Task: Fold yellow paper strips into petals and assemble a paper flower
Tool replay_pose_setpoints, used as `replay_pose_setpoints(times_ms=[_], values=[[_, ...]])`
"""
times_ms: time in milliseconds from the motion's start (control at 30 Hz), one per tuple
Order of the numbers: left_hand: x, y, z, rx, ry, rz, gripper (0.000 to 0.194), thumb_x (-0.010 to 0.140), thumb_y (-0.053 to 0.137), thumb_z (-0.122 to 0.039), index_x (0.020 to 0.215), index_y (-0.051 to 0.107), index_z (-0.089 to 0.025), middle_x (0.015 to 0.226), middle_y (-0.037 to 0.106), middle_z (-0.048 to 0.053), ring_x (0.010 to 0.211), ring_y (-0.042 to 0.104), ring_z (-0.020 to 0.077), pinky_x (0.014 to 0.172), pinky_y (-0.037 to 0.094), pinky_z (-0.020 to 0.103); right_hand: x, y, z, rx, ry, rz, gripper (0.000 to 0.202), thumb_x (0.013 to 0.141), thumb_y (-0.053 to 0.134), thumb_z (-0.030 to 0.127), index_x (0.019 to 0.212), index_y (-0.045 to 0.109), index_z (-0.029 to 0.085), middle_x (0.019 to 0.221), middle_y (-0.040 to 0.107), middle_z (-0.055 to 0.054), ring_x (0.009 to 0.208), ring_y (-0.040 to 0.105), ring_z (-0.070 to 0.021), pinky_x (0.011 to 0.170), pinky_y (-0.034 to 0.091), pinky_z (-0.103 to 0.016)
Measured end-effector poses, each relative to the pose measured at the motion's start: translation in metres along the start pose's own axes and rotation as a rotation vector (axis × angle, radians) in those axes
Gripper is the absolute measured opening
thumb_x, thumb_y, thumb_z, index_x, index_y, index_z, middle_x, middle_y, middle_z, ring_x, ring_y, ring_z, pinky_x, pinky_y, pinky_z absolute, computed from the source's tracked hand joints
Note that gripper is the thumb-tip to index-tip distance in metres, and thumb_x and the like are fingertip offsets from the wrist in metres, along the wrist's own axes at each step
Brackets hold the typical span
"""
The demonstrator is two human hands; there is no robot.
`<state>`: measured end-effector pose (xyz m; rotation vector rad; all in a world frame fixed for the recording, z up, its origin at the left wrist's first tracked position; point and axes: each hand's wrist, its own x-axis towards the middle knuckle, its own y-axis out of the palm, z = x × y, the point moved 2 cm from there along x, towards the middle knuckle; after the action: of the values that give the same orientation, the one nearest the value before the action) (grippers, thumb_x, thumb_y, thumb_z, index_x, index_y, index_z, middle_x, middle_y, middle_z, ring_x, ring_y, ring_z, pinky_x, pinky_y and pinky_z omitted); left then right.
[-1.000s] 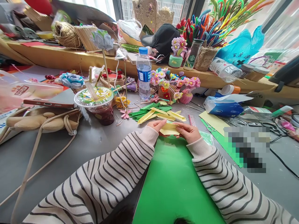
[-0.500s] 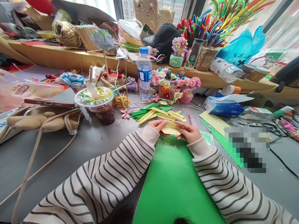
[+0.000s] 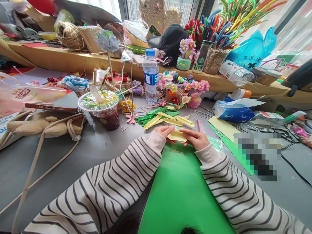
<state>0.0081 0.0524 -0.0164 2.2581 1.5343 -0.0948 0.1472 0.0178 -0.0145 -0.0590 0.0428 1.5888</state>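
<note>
A small piece of folded yellow paper (image 3: 177, 136) is held between my two hands, above the far end of a green sheet (image 3: 186, 185). My left hand (image 3: 166, 132) pinches its left end, and my right hand (image 3: 197, 138) grips the right end with thumb and fingers. Just beyond my hands lie folded yellow paper strips (image 3: 173, 121) on top of folded green strips (image 3: 152, 116). A pink stick (image 3: 199, 125) rests to the right of them.
A lidded drink cup (image 3: 103, 109) and a phone on a bag (image 3: 46, 125) stand left. Behind are a water bottle (image 3: 150, 78) and pipe-cleaner flowers (image 3: 184, 87). Right are a blue tissue pack (image 3: 232, 111), scissors (image 3: 220, 132) and a yellow sheet (image 3: 223, 127).
The yellow paper has tilted or folded between my fingers, and its upper edge now looks lower. My right fingers have shifted slightly; the other objects are where they were.
</note>
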Motion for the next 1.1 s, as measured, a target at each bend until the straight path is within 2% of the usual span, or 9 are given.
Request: replay_pose_setpoints(times_ms=[67, 200, 400, 700, 1100], values=[[0.0, 0.0, 0.0, 0.013, 0.002, -0.006, 0.014, 0.065, 0.055, -0.03, 0.065, 0.058, -0.017, 0.053, 0.06, 0.0, 0.042, 0.056, 0.0121, 0.041, 0.046, 0.023, 0.0, 0.001, 0.0, 0.011, 0.016, -0.004, 0.023, 0.061, 0.059, 0.03, 0.082, 0.065, 0.022, 0.083, 0.064, -0.002, 0.048, 0.057, -0.0092, 0.049, 0.051, -0.026], [-0.001, 0.001, -0.002, 0.024, 0.011, -0.028, 0.01, 0.065, 0.054, -0.026, 0.065, 0.058, -0.016, 0.055, 0.06, -0.001, 0.044, 0.056, 0.0111, 0.044, 0.046, 0.023, 0.001, 0.003, 0.001, 0.061, 0.035, -0.039, 0.031, 0.055, 0.063, 0.033, 0.082, 0.063, 0.018, 0.069, 0.064, -0.001, 0.045, 0.057, -0.01, 0.044, 0.049, -0.023], [-0.003, 0.004, -0.004, 0.06, 0.022, -0.026, 0.006, 0.064, 0.055, -0.02, 0.065, 0.056, -0.014, 0.058, 0.059, 0.0, 0.049, 0.056, 0.0107, 0.048, 0.047, 0.024, 0.002, 0.001, -0.001, 0.105, 0.091, -0.095, 0.027, 0.058, 0.06, 0.039, 0.072, 0.062, 0.016, 0.061, 0.062, 0.0, 0.041, 0.057, -0.0105, 0.038, 0.046, -0.019], [0.003, -0.004, 0.004, 0.234, 0.116, -0.096, 0.018, 0.059, 0.06, -0.026, 0.071, 0.057, -0.013, 0.062, 0.055, 0.0, 0.054, 0.054, 0.0097, 0.057, 0.048, 0.027, 0.001, 0.001, 0.002, 0.087, 0.077, -0.144, 0.029, 0.054, 0.064, 0.035, 0.072, 0.061, 0.014, 0.061, 0.062, 0.0, 0.04, 0.055, -0.0087, 0.04, 0.048, -0.019], [0.007, -0.008, 0.007, 0.288, 0.139, -0.091, 0.022, 0.058, 0.059, -0.029, 0.074, 0.059, -0.014, 0.06, 0.055, 0.0, 0.051, 0.051, 0.0093, 0.051, 0.045, 0.024, -0.001, 0.002, 0.003, 0.038, 0.034, -0.169, 0.028, 0.055, 0.063, 0.035, 0.072, 0.061, 0.013, 0.059, 0.06, 0.001, 0.038, 0.054, -0.0083, 0.037, 0.047, -0.018]])
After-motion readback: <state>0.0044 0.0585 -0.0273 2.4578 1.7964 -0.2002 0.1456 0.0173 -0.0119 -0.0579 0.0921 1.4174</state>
